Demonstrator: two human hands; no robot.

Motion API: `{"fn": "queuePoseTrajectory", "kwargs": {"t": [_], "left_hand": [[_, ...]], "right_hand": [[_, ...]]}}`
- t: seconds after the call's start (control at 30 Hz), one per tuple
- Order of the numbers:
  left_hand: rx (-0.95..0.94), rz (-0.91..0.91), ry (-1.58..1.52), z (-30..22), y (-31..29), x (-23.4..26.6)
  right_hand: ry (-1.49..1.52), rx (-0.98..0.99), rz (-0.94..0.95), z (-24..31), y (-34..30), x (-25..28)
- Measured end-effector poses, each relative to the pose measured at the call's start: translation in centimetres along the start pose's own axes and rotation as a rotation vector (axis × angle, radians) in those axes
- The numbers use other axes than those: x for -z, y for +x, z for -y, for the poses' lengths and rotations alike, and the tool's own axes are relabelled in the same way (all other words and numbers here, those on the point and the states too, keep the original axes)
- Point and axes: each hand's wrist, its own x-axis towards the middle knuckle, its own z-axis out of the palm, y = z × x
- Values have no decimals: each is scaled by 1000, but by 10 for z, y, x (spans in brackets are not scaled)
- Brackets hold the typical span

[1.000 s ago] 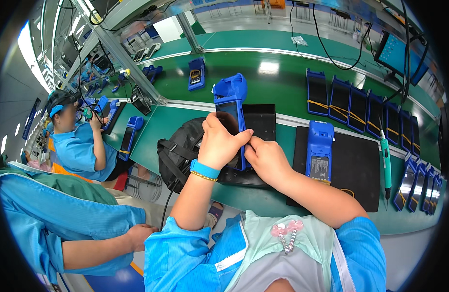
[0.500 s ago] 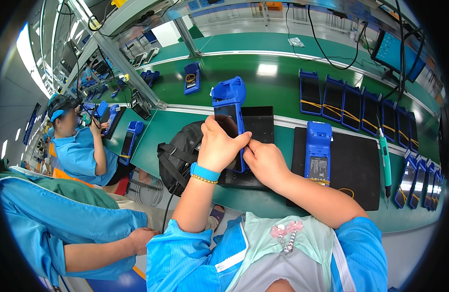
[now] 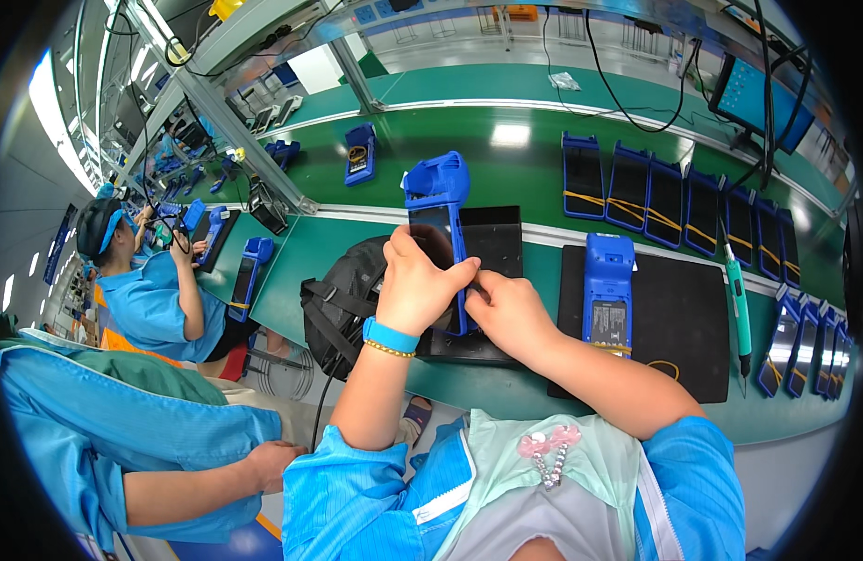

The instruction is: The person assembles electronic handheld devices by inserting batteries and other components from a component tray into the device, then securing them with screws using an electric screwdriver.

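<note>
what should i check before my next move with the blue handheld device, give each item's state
1. Left hand gripping the blue handheld device: ok
2. Right hand close by the device's right edge: ok
3. Anything pinched in the right fingertips: cannot tell
4. Second blue device back side up on the black mat: ok
5. Green screwdriver in hand: not ok, it is apart from both

- We see 1 printed label (image 3: 608, 323) on the blue device (image 3: 607, 257) atop the black mat (image 3: 684, 318), too small to read.
- We cannot read the monitor (image 3: 758, 101).
</note>
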Motion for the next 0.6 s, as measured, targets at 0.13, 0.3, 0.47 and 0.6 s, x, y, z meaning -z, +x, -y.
{"fn": "queuePoseTrajectory", "kwargs": {"t": [0.13,0.3,0.47,0.6], "left_hand": [[56,37,-4,2,5,6],[139,193,-319,22,11,9],[301,363,-533,9,6,18],[321,422,-567,10,4,19]], "right_hand": [[362,-103,71,-11,-3,0],[366,191,-67,-13,-5,-2],[442,89,0,-11,-7,1],[589,-60,127,-3,-6,10]]}}
